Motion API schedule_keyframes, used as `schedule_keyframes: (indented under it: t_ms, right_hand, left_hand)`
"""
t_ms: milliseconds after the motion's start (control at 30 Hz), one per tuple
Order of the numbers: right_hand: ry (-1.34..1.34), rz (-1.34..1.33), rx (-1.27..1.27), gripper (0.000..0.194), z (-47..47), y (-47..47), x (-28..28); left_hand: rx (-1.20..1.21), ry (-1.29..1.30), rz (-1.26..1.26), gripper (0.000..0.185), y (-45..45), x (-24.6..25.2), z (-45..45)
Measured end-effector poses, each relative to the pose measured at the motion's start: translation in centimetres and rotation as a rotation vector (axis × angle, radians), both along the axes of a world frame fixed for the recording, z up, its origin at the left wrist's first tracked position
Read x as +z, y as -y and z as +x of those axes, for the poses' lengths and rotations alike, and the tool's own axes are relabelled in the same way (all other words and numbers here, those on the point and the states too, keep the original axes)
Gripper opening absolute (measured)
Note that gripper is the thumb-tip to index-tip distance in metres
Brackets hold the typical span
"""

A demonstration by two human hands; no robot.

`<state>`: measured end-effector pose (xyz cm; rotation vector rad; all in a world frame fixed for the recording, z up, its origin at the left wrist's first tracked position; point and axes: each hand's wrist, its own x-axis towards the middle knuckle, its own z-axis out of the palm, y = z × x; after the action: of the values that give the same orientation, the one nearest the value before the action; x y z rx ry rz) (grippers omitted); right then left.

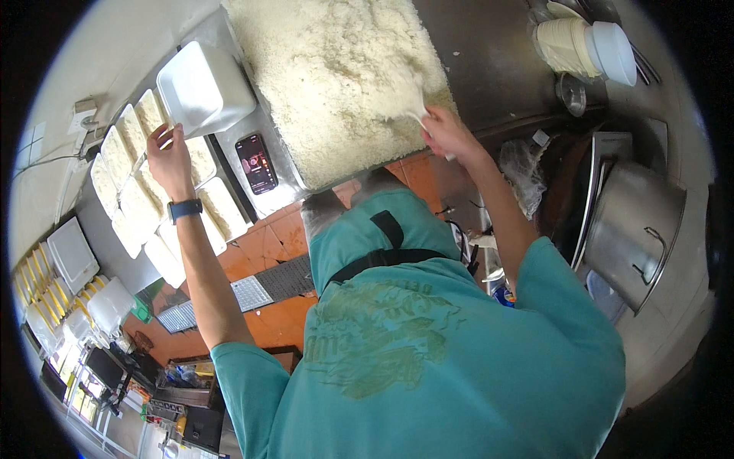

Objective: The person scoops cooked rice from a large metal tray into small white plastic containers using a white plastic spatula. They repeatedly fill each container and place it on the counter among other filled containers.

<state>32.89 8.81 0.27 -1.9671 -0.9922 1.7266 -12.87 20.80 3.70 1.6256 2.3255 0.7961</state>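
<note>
A large metal tray before me is heaped with cooked white rice. My right hand grips a white rice paddle at the tray's near right side, its blade in the rice. To the left, a stack of white plastic containers rests beside the tray, the top one hollow side in view. My left hand is at the stack's near left corner, fingers bent; whether it grips the rim I cannot tell. Several rice-filled white containers stand in rows beneath and around that hand.
A lit smartphone lies between the rice tray and the filled containers. White bowls are stacked at the far right, above a big steel pot. Lidded containers and yellow-edged stacks stand at far left. Orange tiles cover the floor.
</note>
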Motion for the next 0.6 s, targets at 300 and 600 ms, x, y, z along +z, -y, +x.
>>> schedule_keyframes:
  t_ms: [300, 600]
  right_hand:
    - [0.562, 0.258, 0.371, 0.041, -4.3, -10.3, 4.7]
    - [0.804, 0.467, 0.386, 0.046, -4.3, -1.5, 7.6]
  left_hand:
    - [-0.004, -0.178, -0.085, 0.037, -1.4, -0.6, -0.9]
    - [0.013, -0.115, 0.025, 0.033, -0.6, -0.2, -1.2]
